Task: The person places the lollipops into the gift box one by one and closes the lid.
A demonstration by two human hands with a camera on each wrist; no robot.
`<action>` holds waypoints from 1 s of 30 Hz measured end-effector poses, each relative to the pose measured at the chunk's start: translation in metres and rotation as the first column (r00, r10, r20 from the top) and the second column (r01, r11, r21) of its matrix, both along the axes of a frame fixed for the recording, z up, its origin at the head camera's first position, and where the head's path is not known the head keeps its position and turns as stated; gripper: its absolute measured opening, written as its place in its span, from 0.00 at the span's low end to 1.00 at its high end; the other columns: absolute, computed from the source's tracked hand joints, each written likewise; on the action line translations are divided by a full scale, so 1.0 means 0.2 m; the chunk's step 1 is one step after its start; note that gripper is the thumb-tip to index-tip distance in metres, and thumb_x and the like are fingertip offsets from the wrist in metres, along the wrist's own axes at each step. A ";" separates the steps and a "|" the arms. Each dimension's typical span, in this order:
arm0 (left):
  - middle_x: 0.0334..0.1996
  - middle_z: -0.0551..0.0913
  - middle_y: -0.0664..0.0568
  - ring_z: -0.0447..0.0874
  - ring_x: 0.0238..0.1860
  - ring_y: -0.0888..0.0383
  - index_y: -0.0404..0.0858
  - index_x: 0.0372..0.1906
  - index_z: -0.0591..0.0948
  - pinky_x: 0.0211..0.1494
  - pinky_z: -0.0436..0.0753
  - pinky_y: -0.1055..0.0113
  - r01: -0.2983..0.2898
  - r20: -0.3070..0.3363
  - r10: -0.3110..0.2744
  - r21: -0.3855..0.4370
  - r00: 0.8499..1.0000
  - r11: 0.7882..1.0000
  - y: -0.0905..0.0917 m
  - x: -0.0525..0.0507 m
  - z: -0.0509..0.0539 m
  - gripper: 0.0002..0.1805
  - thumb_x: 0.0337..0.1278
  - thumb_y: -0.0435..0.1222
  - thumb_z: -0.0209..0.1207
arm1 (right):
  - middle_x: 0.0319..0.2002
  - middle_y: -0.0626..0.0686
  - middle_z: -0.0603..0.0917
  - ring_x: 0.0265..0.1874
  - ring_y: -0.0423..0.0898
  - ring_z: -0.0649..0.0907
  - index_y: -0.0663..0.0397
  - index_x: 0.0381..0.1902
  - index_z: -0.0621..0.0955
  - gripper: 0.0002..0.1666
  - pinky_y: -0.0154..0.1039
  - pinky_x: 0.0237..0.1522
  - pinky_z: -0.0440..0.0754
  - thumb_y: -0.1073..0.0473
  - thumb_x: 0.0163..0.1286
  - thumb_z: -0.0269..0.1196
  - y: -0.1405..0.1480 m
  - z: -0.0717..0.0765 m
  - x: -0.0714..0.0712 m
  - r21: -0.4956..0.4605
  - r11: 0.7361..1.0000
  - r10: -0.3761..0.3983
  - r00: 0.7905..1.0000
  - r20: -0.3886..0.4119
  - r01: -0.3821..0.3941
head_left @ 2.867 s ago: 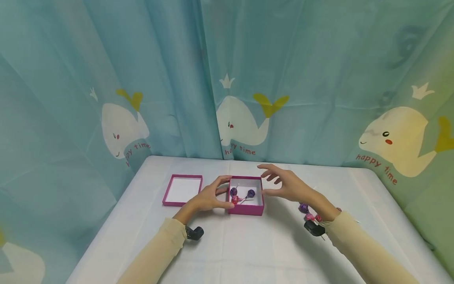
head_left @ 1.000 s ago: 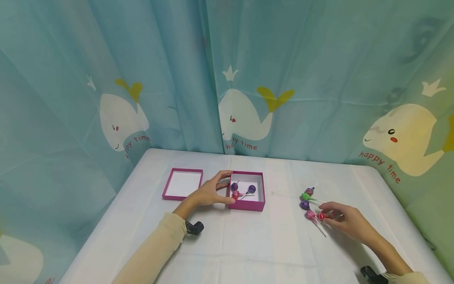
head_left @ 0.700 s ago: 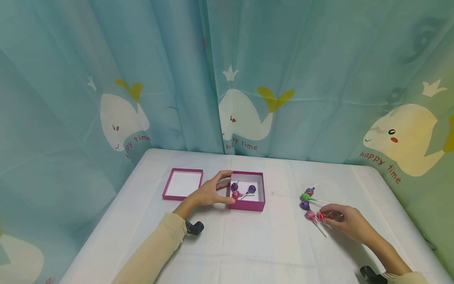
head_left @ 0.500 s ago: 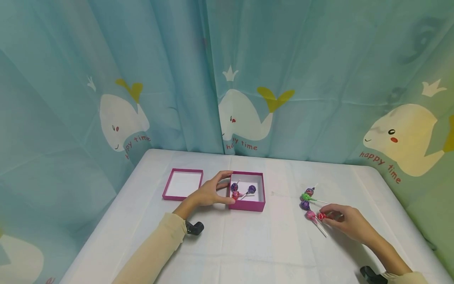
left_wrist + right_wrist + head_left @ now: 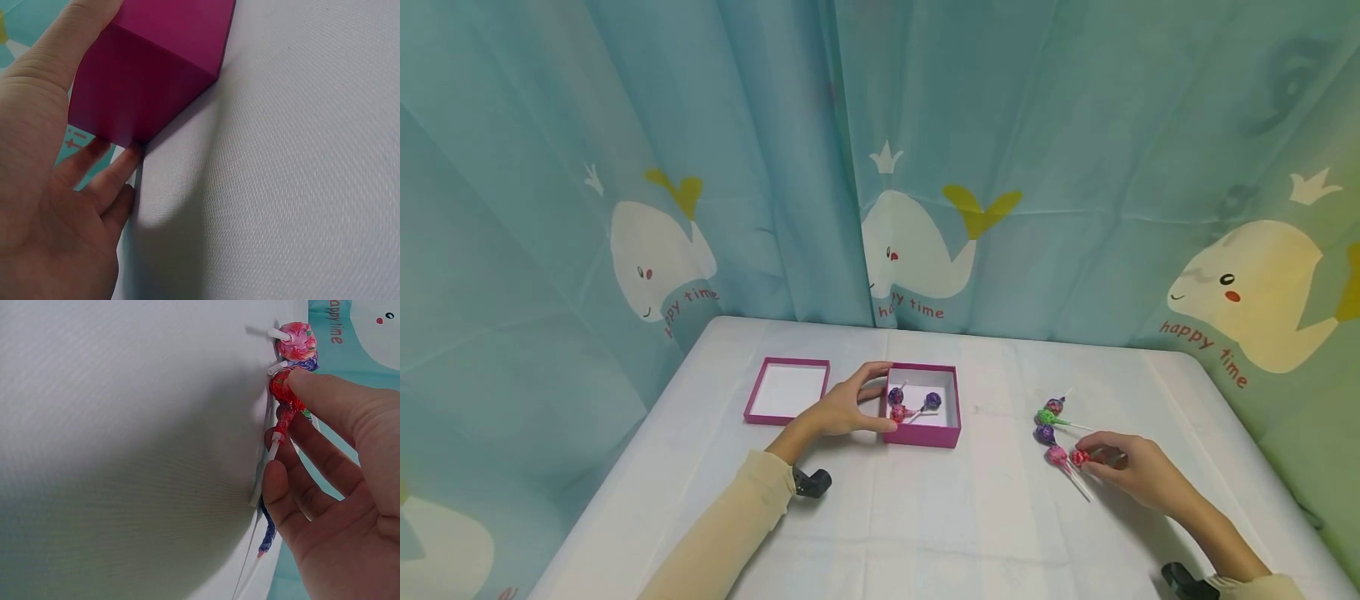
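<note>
A: What is the person's left hand (image 5: 846,410) doing?

B: It grips a magenta box (image 5: 921,436) by its left side, thumb at the near corner, fingers at the far one, a span that probably keeps the box from sliding. It stands open side up, with two purple lollipops (image 5: 932,401) and at least one reddish lollipop (image 5: 898,413) inside.

A: And the right hand (image 5: 1142,475)?

B: It pinches a red lollipop (image 5: 284,390), the thumb on the wrapped head, likely because that gives more to hold than the thin stick. Well apart from the box, the candy is at the right of the table (image 5: 887,517); whether it touches the cloth cannot be told. Just beside it is a pink lollipop (image 5: 1056,454), with a small row of others beyond.

A: The shallow tray (image 5: 782,392) at left?

B: By its look the box's lid, inner side up, seemingly set aside to leave the box uncovered.

A: The setting?

B: White cloth, faintly creased, covers the table; behind it hangs a blue-green curtain (image 5: 760,167) printed with crowned whales (image 5: 913,250) and the words "happy time"
</note>
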State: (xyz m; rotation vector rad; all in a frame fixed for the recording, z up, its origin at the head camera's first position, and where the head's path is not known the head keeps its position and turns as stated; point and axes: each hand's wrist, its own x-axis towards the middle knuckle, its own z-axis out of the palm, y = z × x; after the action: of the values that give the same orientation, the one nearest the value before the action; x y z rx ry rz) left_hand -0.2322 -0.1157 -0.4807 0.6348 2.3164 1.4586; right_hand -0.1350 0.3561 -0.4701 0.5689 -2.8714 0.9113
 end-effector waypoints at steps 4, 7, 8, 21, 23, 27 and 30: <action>0.79 0.61 0.54 0.68 0.74 0.48 0.56 0.78 0.59 0.78 0.63 0.48 0.000 0.000 0.000 0.005 1.000 1.000 0.00 0.00 0.00 0.55 0.48 0.44 0.80 | 0.34 0.41 0.88 0.31 0.30 0.83 0.49 0.41 0.87 0.12 0.34 0.31 0.83 0.64 0.60 0.75 0.01 0.01 0.00 0.004 1.000 0.019 1.000 0.014 -0.019; 0.79 0.61 0.54 0.68 0.74 0.48 0.56 0.78 0.60 0.78 0.63 0.48 0.003 0.002 -0.003 0.008 1.000 1.000 0.00 0.01 0.00 0.55 0.47 0.44 0.80 | 0.35 0.42 0.88 0.31 0.31 0.83 0.50 0.42 0.87 0.12 0.34 0.31 0.84 0.64 0.60 0.75 0.01 0.02 -0.02 0.006 0.999 0.047 0.999 0.027 -0.047; 0.79 0.60 0.53 0.68 0.74 0.48 0.56 0.78 0.60 0.78 0.63 0.48 0.004 0.003 -0.004 0.008 1.000 1.000 0.00 0.01 0.00 0.55 0.48 0.44 0.80 | 0.35 0.42 0.88 0.31 0.31 0.83 0.50 0.41 0.87 0.12 0.34 0.31 0.84 0.64 0.60 0.75 0.01 0.03 -0.02 0.008 0.998 0.058 0.998 0.023 -0.058; 0.79 0.60 0.54 0.67 0.75 0.48 0.57 0.78 0.59 0.78 0.62 0.48 0.005 0.006 -0.005 0.013 1.000 1.000 0.00 0.01 0.01 0.54 0.48 0.44 0.79 | 0.36 0.42 0.88 0.32 0.33 0.83 0.48 0.43 0.87 0.12 0.34 0.29 0.84 0.65 0.62 0.74 -0.09 0.27 -0.17 0.028 0.989 0.147 0.987 -0.060 -0.145; 0.79 0.60 0.53 0.67 0.75 0.47 0.57 0.78 0.59 0.78 0.62 0.47 0.003 0.005 -0.003 0.019 1.000 1.000 0.00 0.01 0.01 0.54 0.49 0.44 0.79 | 0.37 0.42 0.88 0.32 0.33 0.84 0.48 0.43 0.87 0.12 0.34 0.31 0.85 0.64 0.63 0.74 -0.12 0.31 -0.20 0.029 0.988 0.156 0.985 -0.071 -0.154; 0.79 0.60 0.53 0.67 0.75 0.46 0.57 0.78 0.59 0.78 0.62 0.47 0.001 0.004 -0.001 0.016 1.000 1.000 0.00 0.01 0.01 0.54 0.49 0.44 0.79 | 0.37 0.41 0.88 0.33 0.34 0.85 0.48 0.43 0.87 0.11 0.35 0.34 0.86 0.64 0.63 0.74 -0.20 0.36 -0.26 0.018 0.981 0.195 0.976 -0.098 -0.194; 0.79 0.60 0.55 0.68 0.74 0.48 0.59 0.78 0.59 0.78 0.62 0.49 -0.004 0.010 0.004 0.004 1.000 1.000 0.00 0.01 0.01 0.54 0.48 0.44 0.79 | 0.38 0.42 0.88 0.32 0.37 0.85 0.49 0.45 0.87 0.11 0.36 0.32 0.87 0.64 0.65 0.73 -0.27 0.38 -0.31 -0.024 0.974 0.222 0.973 -0.067 -0.224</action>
State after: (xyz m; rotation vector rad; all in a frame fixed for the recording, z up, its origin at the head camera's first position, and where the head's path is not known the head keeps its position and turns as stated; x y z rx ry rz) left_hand -0.2306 -0.1154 -0.4793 0.6222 2.3090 1.4655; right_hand -0.1969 0.3024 -0.3935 0.9147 -2.7704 0.9459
